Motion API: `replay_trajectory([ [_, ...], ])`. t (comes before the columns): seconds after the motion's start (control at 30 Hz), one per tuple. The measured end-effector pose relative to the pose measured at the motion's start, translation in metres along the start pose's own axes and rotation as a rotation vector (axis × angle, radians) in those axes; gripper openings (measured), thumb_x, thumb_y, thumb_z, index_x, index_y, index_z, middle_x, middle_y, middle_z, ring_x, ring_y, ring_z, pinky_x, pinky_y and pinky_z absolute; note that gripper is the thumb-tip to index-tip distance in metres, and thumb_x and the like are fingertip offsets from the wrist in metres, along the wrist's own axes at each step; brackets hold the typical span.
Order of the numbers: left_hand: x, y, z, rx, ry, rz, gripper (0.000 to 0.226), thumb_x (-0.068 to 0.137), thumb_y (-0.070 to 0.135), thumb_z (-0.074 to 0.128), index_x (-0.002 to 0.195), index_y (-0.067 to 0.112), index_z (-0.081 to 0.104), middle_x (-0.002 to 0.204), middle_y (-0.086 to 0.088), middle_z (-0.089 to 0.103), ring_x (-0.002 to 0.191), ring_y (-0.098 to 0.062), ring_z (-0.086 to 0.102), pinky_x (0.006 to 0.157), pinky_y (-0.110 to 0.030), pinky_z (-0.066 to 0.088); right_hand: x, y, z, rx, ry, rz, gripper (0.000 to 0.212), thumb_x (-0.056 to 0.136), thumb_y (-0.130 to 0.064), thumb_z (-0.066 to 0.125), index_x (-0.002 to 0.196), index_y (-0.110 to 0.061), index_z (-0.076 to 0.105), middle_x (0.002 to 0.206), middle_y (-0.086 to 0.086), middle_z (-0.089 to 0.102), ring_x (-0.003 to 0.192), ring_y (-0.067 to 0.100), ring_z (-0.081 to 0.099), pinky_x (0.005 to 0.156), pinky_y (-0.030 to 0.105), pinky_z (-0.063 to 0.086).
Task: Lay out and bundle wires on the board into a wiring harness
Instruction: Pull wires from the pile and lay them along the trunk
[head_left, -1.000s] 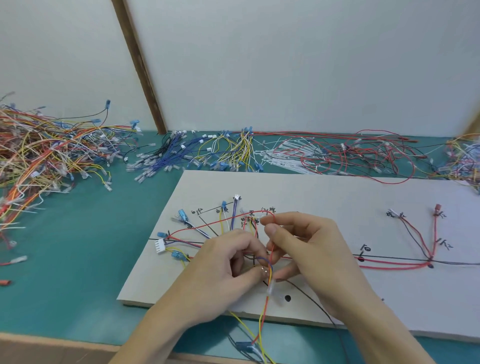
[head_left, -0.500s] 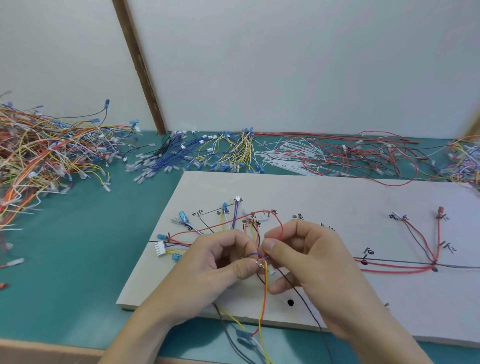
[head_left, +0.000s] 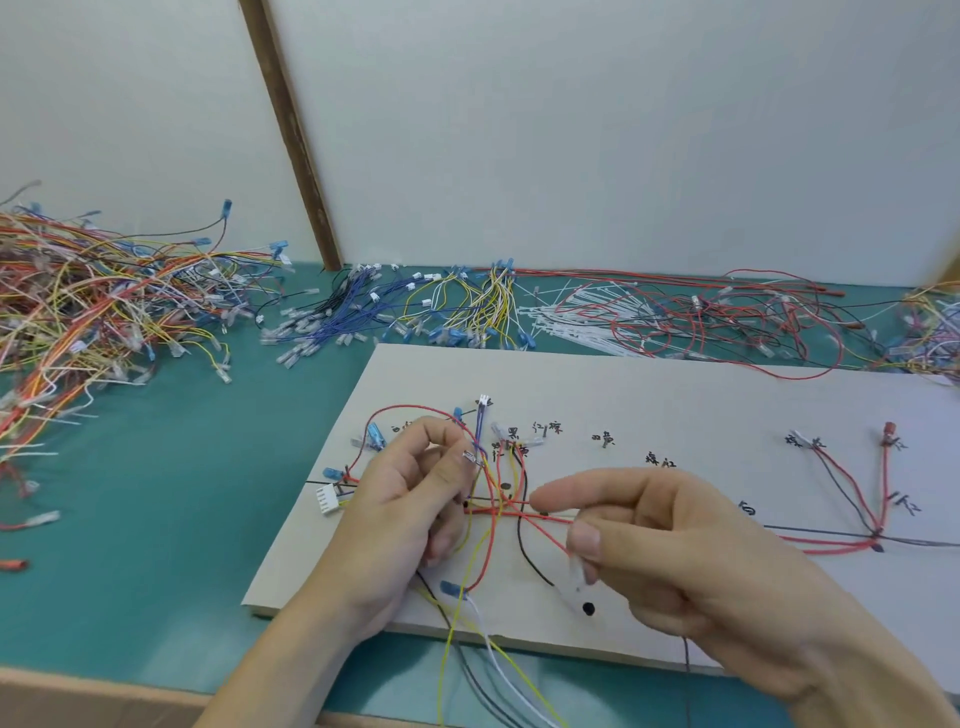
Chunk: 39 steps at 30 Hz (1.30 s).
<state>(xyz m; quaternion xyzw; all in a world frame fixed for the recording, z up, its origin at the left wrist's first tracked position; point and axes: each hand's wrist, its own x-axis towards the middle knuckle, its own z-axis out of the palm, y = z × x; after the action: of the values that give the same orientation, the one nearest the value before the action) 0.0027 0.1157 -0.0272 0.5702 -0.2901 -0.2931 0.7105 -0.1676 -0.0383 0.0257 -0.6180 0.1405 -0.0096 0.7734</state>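
A clear-sleeved terminal is pinched, apparently, by the right hand. Red and yellow wires are gripped by the left hand over the board (light, limp; best taken near terminals).

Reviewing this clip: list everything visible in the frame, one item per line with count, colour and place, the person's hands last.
board: one, white, on the table.
harness wires: several, red, yellow, black, purple, on the board's left part.
white connector: one, board's left edge.
red wire branch: a few red and dark wires, board's right.
loose wire heaps: many, mixed colours, along the table's back and left.
table: one, teal.
left hand: pinches wires.
right hand: pinches a clear-sleeved wire end.
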Motion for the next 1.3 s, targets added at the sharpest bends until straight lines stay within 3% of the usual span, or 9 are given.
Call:
replay_trajectory([
  [0.13, -0.002, -0.001, 0.001, 0.004, -0.034, -0.016, 0.008, 0.093, 0.028, 0.063, 0.090, 0.021, 0.061, 0.069, -0.002, 0.049, 0.044, -0.013, 0.031, 0.041, -0.018, 0.028, -0.025, -0.012, -0.017, -0.125, -0.023, 0.029, 0.045, 0.071, -0.044, 0.082, 0.104, -0.014, 0.079, 0.060, 0.005, 0.054, 0.042, 0.012, 0.023, 0.041, 0.012, 0.021],
  [0.27, -0.003, 0.001, 0.001, -0.020, -0.073, -0.023, 0.017, 0.085, 0.037, 0.072, 0.090, 0.022, 0.064, 0.063, 0.004, 0.037, 0.050, -0.013, 0.025, 0.044, -0.016, 0.027, -0.041, -0.020, -0.024, -0.275, 0.057, -0.009, 0.054, 0.061, -0.056, 0.087, 0.096, -0.016, 0.080, 0.048, 0.004, 0.049, 0.035, 0.015, 0.036, 0.041, 0.016, 0.032],
  [0.33, -0.002, 0.001, 0.001, -0.022, -0.076, -0.028, 0.021, 0.081, 0.040, 0.073, 0.088, 0.022, 0.066, 0.062, 0.004, 0.037, 0.051, -0.013, 0.024, 0.044, -0.018, 0.025, -0.038, -0.019, -0.023, -0.207, 0.196, -0.157, 0.059, 0.056, -0.053, 0.094, 0.097, -0.013, 0.080, 0.052, 0.010, 0.052, 0.039, 0.018, 0.043, 0.040, 0.019, 0.037],
  [0.43, -0.002, 0.000, 0.000, 0.035, -0.066, -0.020, 0.028, 0.081, 0.047, 0.071, 0.080, 0.018, 0.070, 0.061, -0.003, 0.051, 0.047, -0.015, 0.034, 0.043, -0.019, 0.029, -0.024, -0.012, -0.009, -0.223, 0.323, -0.258, 0.032, 0.066, -0.034, 0.082, 0.093, -0.018, 0.082, 0.063, 0.012, 0.068, 0.053, 0.020, 0.060, 0.038, 0.026, 0.043],
  [0.63, -0.002, 0.000, 0.001, 0.060, -0.069, -0.005, 0.033, 0.085, 0.049, 0.066, 0.085, 0.017, 0.072, 0.059, -0.012, 0.061, 0.042, -0.019, 0.039, 0.042, -0.021, 0.032, -0.004, 0.011, 0.022, -0.226, 0.109, -0.090, 0.018, 0.085, -0.032, 0.074, 0.102, -0.038, 0.073, 0.078, 0.015, 0.077, 0.067, 0.019, 0.069, 0.045, 0.026, 0.049],
  [0.8, -0.001, 0.000, 0.000, 0.058, -0.067, -0.021, 0.034, 0.086, 0.052, 0.066, 0.089, 0.019, 0.071, 0.051, -0.010, 0.055, 0.036, -0.017, 0.033, 0.039, -0.017, 0.028, 0.002, 0.017, 0.022, -0.181, 0.081, 0.066, 0.024, 0.097, -0.031, 0.065, 0.120, -0.031, 0.059, 0.077, 0.019, 0.076, 0.066, 0.030, 0.074, 0.052, 0.031, 0.058],
  [1.0, -0.004, 0.002, 0.001, 0.043, -0.076, -0.042, 0.031, 0.081, 0.048, 0.075, 0.088, 0.020, 0.067, 0.043, -0.004, 0.047, 0.037, -0.011, 0.035, 0.040, -0.016, 0.029, 0.018, 0.014, 0.026, -0.252, 0.026, 0.053, 0.013, 0.091, -0.026, 0.076, 0.104, -0.022, 0.077, 0.079, 0.011, 0.072, 0.062, 0.025, 0.068, 0.057, 0.034, 0.061],
  [1.13, -0.004, 0.001, 0.001, 0.019, -0.060, -0.036, 0.031, 0.078, 0.048, 0.079, 0.086, 0.020, 0.068, 0.041, -0.002, 0.041, 0.034, -0.010, 0.028, 0.041, -0.017, 0.028, 0.024, 0.015, 0.027, -0.060, -0.119, 0.138, 0.024, 0.092, -0.022, 0.076, 0.109, -0.006, 0.072, 0.075, 0.004, 0.072, 0.046, 0.013, 0.062, 0.043, 0.022, 0.053],
  [1.3, -0.003, -0.003, -0.002, 0.025, -0.069, -0.058, 0.057, 0.063, 0.066, 0.088, 0.083, 0.014, 0.073, 0.047, -0.006, 0.045, 0.033, -0.011, 0.030, 0.041, -0.013, 0.026, 0.031, 0.020, 0.031, 0.033, -0.160, 0.158, 0.006, 0.091, -0.022, 0.077, 0.088, -0.020, 0.073, 0.057, 0.004, 0.063, 0.034, 0.005, 0.052, 0.034, 0.016, 0.041],
])
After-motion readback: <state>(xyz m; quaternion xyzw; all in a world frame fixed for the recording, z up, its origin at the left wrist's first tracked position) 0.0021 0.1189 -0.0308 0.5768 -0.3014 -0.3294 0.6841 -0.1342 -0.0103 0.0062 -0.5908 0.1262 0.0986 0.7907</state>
